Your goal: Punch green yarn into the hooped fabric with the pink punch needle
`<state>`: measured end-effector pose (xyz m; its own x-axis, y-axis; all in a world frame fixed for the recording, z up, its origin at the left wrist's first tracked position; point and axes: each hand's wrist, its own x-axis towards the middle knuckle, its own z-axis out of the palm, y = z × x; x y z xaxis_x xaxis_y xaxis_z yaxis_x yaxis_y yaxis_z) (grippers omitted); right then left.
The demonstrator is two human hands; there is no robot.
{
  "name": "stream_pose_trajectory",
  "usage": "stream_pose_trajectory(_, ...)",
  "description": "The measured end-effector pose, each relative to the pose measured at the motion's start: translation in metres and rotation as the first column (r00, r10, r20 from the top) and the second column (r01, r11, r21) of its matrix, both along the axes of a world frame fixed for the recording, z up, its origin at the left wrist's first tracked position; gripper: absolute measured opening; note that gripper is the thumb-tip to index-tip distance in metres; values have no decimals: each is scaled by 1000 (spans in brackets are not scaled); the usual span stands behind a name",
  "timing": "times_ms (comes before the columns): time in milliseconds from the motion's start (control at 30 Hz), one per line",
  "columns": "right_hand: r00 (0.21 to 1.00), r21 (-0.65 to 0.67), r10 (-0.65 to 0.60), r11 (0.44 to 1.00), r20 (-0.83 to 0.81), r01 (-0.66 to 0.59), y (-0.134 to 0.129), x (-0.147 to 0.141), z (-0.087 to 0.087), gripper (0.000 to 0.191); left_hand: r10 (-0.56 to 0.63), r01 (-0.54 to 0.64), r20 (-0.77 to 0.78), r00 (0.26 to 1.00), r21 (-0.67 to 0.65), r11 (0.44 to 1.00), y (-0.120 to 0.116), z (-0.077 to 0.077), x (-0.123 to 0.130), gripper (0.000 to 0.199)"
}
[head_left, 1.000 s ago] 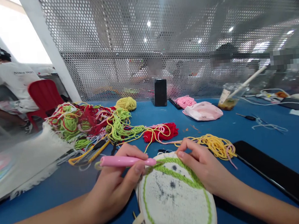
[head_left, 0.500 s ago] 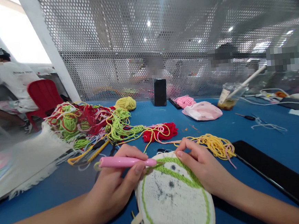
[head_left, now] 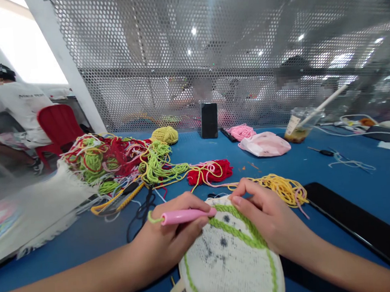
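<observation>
My left hand point(head_left: 180, 232) is closed around a pink punch needle point(head_left: 183, 215), green yarn trailing from its back end. The tool's tip meets the cloth near the top left of an embroidery hoop point(head_left: 280, 265), and its metal point is out of sight. White fabric point(head_left: 236, 268) fills the hoop, with dark drawn marks and thick green yarn lines point(head_left: 237, 233) along the outline and across the upper part. My right hand point(head_left: 260, 208) pinches the hoop's upper right edge between thumb and fingers.
Tangled yarn point(head_left: 115, 159) covers the left side of the blue table. Beyond the hoop lie a red yarn bundle point(head_left: 210, 172) and yellow yarn point(head_left: 281, 188). A black slab-like device point(head_left: 360, 227) lies at right. Farther back are a phone point(head_left: 209, 120), plastic bag point(head_left: 265, 144) and cup point(head_left: 296, 126).
My left hand and the punch needle have shifted right. The tool's metal point, visible before, has gone into the fabric or behind the fingers. My right hand stays at the hoop's edge.
</observation>
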<state>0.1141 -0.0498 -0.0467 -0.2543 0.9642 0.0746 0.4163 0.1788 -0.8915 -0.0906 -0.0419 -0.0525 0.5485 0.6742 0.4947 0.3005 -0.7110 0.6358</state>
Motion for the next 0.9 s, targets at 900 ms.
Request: stream_pose_trajectory(900,999,46,30,998,20,-31,3,-7,1,17,34,-33,27,999,-41,999,3,2,4,15)
